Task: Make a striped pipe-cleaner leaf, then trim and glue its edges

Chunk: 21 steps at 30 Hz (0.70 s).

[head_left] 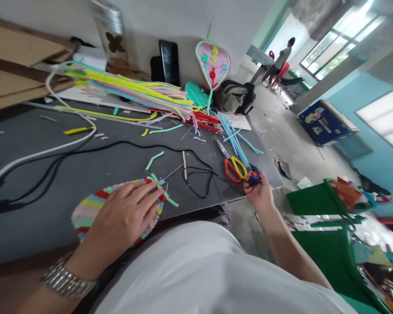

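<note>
My left hand (127, 213) lies flat with its fingers stretched over a rounded panel (88, 209) of striped, fuzzy pipe cleaners at the table's front edge. Part of the panel is hidden under the palm. Short mint-green pipe cleaner pieces (172, 199) and a thin wire stick out by my fingertips. At the right corner of the table, my right hand (260, 192) is closed around a blue-and-orange glue gun (254, 174), partly covered by the fingers. Beside it lie scissors (236, 169) with one red and one yellow handle.
A bundle of coloured pipe cleaners (134, 89) lies at the back, near light-blue ones (234, 137). A finished-looking pipe cleaner fan (212, 65) leans on the wall by a phone (169, 61). A black cord (157, 147) crosses the table. Green bins (321, 198) stand right.
</note>
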Tool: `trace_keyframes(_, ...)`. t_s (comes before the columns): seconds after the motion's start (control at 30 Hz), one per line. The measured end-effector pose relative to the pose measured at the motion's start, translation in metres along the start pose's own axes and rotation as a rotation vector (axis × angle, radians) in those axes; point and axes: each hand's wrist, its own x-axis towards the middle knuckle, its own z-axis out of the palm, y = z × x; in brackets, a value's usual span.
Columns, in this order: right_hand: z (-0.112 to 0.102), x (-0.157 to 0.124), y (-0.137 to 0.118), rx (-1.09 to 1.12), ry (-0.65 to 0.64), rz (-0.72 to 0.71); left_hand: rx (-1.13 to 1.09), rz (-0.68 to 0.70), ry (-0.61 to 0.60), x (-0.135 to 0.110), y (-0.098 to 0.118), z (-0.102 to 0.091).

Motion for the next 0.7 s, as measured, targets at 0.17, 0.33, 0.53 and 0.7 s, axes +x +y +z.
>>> trace_keyframes(0.17, -0.021, -0.023, -0.004, -0.189, 0.016, -0.031, 0.002, -0.004, -0.010, 0.000, 0.001, 0.000)
trace_keyframes(0.33, -0.041, -0.057, -0.024, -0.476, 0.089, -0.189, 0.007, -0.021, -0.017, 0.002, 0.006, -0.007)
trace_keyframes(0.53, 0.054, -0.050, -0.016, -1.062, -0.369, -0.671, 0.024, -0.039, -0.003, 0.006, 0.013, -0.014)
trace_keyframes(0.7, 0.175, -0.012, 0.012, -1.398, -0.606, -0.582, 0.052, -0.064, -0.027, 0.009, 0.018, -0.017)
